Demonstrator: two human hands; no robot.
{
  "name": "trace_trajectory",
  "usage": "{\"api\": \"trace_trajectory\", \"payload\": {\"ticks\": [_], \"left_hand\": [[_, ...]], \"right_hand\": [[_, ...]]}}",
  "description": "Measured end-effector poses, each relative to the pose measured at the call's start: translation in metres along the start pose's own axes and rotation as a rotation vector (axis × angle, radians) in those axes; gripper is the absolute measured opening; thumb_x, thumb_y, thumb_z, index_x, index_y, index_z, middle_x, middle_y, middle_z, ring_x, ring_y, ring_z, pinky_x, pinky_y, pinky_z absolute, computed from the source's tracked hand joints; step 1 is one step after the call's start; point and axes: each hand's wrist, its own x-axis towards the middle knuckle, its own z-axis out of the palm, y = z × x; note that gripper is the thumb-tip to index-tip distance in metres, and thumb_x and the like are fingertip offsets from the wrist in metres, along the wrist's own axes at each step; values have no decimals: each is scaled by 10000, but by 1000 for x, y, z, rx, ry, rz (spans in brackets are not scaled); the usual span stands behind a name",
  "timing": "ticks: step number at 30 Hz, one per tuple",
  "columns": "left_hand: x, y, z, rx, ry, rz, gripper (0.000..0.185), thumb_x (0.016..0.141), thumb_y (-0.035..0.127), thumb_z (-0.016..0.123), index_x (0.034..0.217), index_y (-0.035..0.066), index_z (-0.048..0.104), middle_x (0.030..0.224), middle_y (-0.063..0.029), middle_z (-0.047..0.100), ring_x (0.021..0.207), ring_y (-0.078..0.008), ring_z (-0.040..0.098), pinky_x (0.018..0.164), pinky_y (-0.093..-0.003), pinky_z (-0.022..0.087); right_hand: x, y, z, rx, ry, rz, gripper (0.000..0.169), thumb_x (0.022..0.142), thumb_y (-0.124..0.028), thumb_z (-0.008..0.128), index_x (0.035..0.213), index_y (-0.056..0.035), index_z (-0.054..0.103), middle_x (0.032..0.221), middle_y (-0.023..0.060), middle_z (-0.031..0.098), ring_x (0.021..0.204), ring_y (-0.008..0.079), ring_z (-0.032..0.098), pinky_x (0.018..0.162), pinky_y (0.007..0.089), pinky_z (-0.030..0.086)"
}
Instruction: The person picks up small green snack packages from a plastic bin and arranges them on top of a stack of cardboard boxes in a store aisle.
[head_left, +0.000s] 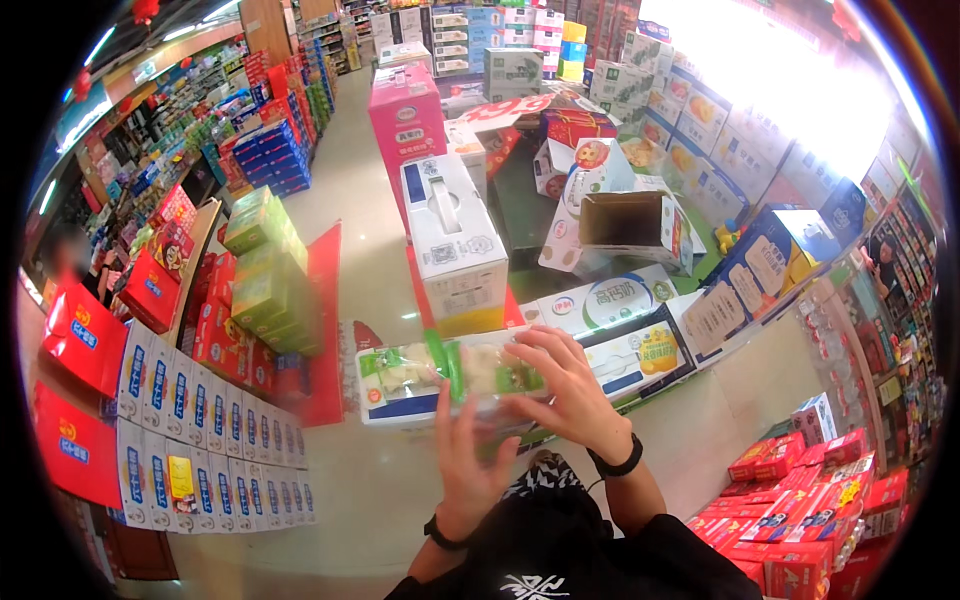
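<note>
A clear plastic pack with green print and pale contents lies on top of a white and blue carton in front of me. Across its middle runs a bright green strip. Spread fingers of my right hand reach over the pack's right end and appear to touch it. My left hand is blurred, fingers apart, at the near side of the pack; whether it touches is unclear. Neither hand is closed around anything. Behind the pack stands a tall white carton with a carry handle.
Milk cartons form a low wall to the right. Behind it lie opened cardboard boxes. Stacked white drink cartons and green boxes stand left. Red gift boxes fill the lower right. A person is at far left.
</note>
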Motion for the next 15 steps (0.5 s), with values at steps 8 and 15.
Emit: {"api": "trace_trajectory", "payload": {"ticks": [8,15], "left_hand": [[0,1,11,-164,-40,19,719,887,235,721,1446,-56,374,1540,-270,275,994,-244,665,828,-354,573],[1,16,35,-345,-114,6,845,895,261,716,1502,-77,237,1544,-268,253,1109,-269,617,881,-369,559]], "right_hand": [[-8,3,-4,131,47,38,619,682,-183,864,1239,-72,617,1213,153,558,1156,338,552,962,416,468],[-22,13,-23,174,114,85,699,663,-173,877,1284,-27,591,1191,154,587,1050,296,618,890,375,510]]}}
